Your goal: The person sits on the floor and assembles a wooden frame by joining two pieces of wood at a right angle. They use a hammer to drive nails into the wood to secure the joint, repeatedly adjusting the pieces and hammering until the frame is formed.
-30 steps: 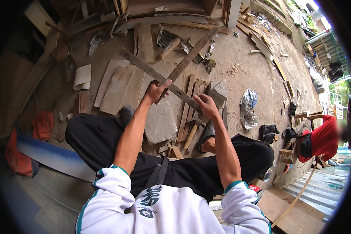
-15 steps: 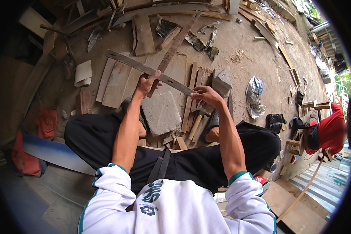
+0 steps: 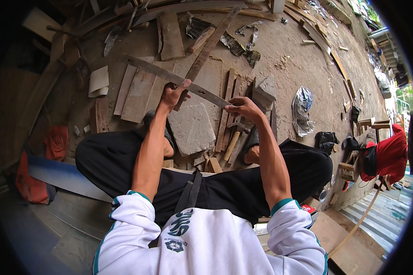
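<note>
Two long flat strips cross in front of me. The brown wooden strip (image 3: 211, 45) slants away to the far right, and a greyish strip with small slots (image 3: 153, 70) lies across it. My left hand (image 3: 173, 96) is closed around them near the crossing, its thumb on top of the greyish strip. At that strip's right end, my right hand (image 3: 244, 109) pinches it between thumb and fingers. Beneath the strips lies a pale stone block (image 3: 192, 130) on the ground. A hammer (image 3: 234, 141) with a wooden handle rests near my right foot.
Boards (image 3: 140, 94) lie on the dirt left of the block, with narrow battens (image 3: 226, 107) right of it. Crumpled plastic (image 3: 302, 110) and a concrete lump (image 3: 264, 89) are further right. A person in red (image 3: 385, 153) is at the far right. Scrap wood lines the back.
The view has shifted slightly, and the crossed strips have barely moved. Both hands keep the same hold.
</note>
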Demonstrator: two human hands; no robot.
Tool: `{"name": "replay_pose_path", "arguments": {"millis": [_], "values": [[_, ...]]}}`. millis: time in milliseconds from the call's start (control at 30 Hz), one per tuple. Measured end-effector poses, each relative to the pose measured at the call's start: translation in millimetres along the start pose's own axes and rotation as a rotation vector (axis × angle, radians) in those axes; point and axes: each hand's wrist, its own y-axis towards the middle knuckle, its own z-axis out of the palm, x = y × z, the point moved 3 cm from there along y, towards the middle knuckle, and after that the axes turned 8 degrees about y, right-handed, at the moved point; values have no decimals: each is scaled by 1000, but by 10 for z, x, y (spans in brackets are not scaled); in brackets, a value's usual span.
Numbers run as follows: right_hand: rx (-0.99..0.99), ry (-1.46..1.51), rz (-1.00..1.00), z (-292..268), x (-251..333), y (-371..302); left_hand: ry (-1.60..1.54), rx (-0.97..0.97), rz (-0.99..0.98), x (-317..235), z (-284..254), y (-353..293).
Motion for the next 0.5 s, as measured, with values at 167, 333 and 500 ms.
{"name": "replay_pose_path", "arguments": {"millis": [167, 333, 500], "values": [[-21, 41, 5, 1, -12, -24, 13, 11, 22, -22, 16, -5], [-7, -57, 9, 10, -19, -37, 25, 0, 31, 15, 13, -2], [-186, 84, 64, -98, -341, 112, 41, -11, -42, 184, -66, -9]]}}
